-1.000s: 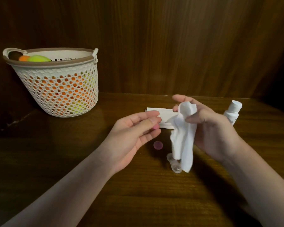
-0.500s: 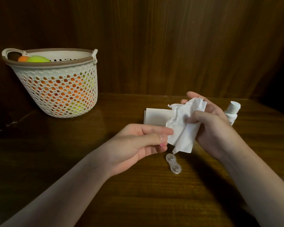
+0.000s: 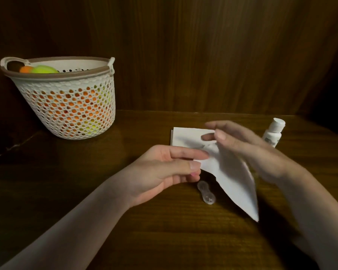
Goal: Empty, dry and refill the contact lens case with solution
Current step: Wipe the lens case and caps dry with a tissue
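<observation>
My left hand pinches the near corner of a white tissue between thumb and forefinger, with something pink just showing under the thumb; I cannot tell what it is. My right hand is blurred, its fingers spread loosely over the upper part of the tissue, and I cannot tell whether it grips the sheet or only touches it. The tissue hangs from my hands as a flat sheet slanting down to the right. Below it the clear lens case lies on the wooden table, both cups uncapped, just beneath my left fingertips. A folded white paper lies flat behind my hands. The white solution bottle stands capped at the right, behind my right hand. A perforated basket holding orange and green balls sits far left.
</observation>
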`<state>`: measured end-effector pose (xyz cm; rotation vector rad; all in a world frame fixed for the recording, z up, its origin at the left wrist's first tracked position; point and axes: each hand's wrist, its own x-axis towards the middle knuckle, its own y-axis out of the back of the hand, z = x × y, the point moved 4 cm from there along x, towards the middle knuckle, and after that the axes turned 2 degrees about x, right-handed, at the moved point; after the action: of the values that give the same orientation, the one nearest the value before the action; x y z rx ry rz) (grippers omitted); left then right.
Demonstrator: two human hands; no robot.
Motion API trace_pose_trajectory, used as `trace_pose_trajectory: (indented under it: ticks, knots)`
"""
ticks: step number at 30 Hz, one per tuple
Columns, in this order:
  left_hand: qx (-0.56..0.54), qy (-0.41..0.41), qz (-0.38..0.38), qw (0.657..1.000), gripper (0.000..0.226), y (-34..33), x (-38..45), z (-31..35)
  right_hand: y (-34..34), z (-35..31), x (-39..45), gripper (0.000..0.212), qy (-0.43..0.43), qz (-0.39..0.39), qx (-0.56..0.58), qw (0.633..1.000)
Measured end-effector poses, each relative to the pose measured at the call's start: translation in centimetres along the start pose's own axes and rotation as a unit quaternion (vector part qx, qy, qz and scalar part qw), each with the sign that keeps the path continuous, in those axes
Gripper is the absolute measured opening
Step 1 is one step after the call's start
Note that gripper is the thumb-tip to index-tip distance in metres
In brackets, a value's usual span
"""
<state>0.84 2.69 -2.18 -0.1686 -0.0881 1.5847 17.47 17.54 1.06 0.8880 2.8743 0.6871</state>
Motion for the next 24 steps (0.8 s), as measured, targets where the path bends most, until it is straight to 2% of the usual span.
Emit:
trace_pose_trajectory:
  ticks: [3, 4, 8, 11, 16, 24]
  knots:
    - [-0.009, -0.005, -0.005, 1.000, 0.036, 0.1, 0.0, 0.2, -1.2, 0.3, 0.0, 0.092, -0.042, -0.090, -0.038, 0.994]
    - [-0.011, -0.004, -0.002, 1.000, 0.035, 0.1, 0.0, 0.2, -1.4, 0.2, 0.0, 0.089, -0.045, -0.099, -0.050, 0.993]
    - [-0.031, -0.002, 0.013, 0.999, 0.035, 0.2, 0.1, 0.2, -1.1, 0.0, -0.1, 0.046, -0.044, -0.109, -0.018, 0.993]
    - [-0.088, -0.010, 0.027, 0.996, 0.037, 0.4, 0.3, 0.2, -0.6, 0.1, -0.3, 0.044, -0.042, -0.096, -0.002, 0.994]
    - [-0.179, -0.028, 0.072, 0.981, 0.038, 1.0, 0.5, 0.4, 0.3, -0.7, -0.3, 0.038, 0.030, 0.001, 0.041, 0.999]
    - [-0.178, -0.024, 0.105, 0.978, 0.032, 0.9, 0.7, -0.1, -1.0, -2.1, -0.3, 0.014, 0.102, -0.002, 0.010, 0.995]
